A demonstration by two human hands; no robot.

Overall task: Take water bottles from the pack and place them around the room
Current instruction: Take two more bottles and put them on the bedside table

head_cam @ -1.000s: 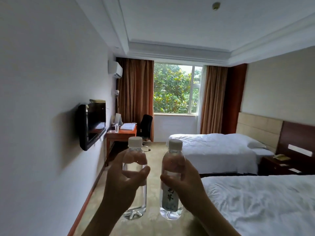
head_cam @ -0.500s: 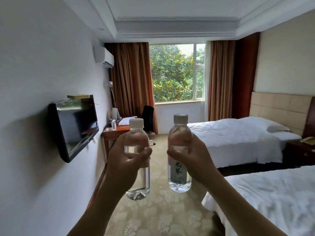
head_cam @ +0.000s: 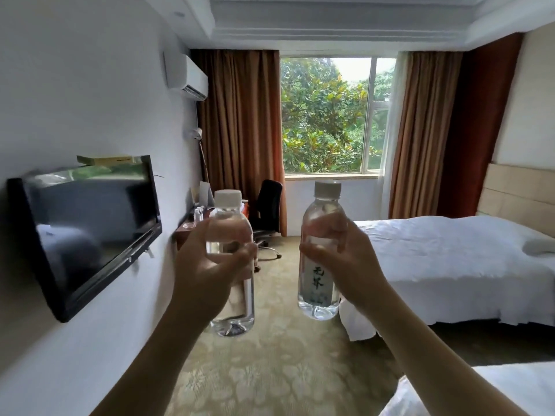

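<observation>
I hold two clear water bottles with white caps upright in front of me, above the carpet. My left hand (head_cam: 207,267) grips the left bottle (head_cam: 230,307) round its middle. My right hand (head_cam: 350,265) grips the right bottle (head_cam: 319,283), whose pale label with dark characters faces me. The bottles are a hand's width apart and do not touch. No pack of bottles is in view.
A black TV (head_cam: 90,223) hangs on the left wall. Beyond it stand a wooden desk (head_cam: 186,228) carrying small items and a black chair (head_cam: 268,211) by the window. A white bed (head_cam: 450,265) fills the right; another bed corner (head_cam: 495,388) is near. Patterned carpet (head_cam: 270,370) runs between.
I have walked further into the room: the TV, desk, chair and far bed are closer and larger. Both hands keep the same grip on the bottles.
</observation>
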